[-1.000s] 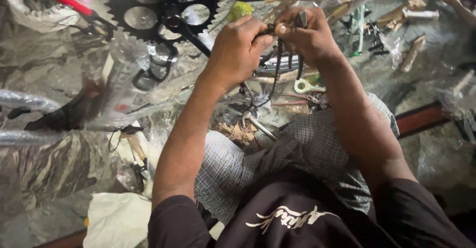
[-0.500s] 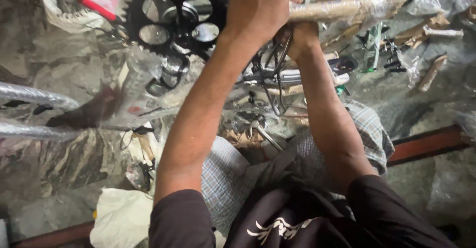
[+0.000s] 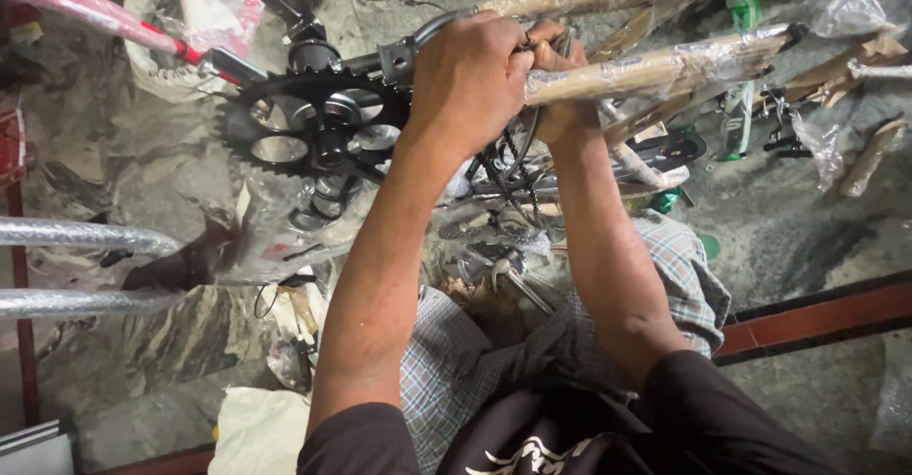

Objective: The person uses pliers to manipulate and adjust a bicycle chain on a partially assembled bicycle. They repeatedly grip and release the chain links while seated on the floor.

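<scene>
Left hand (image 3: 470, 81) clenched over grey frame tube (image 3: 432, 28), just right of black chainring (image 3: 304, 128). Right hand (image 3: 556, 85) touching it on right, gripping paper-wrapped tube (image 3: 655, 66). Chain (image 3: 518, 176) hangs below hands. Wrench (image 3: 522, 285) lies nearer, on floor (image 3: 798, 228).

Both hands, left hand (image 3: 470, 81) & right hand (image 3: 556, 85), moved up onto paper-wrapped frame tube (image 3: 655, 66).

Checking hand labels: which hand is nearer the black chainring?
Left. The left hand grips the frame tube just right of the black chainring, almost beside it. The right hand sits farther right, behind the left hand, at the paper-wrapped tube.
</scene>
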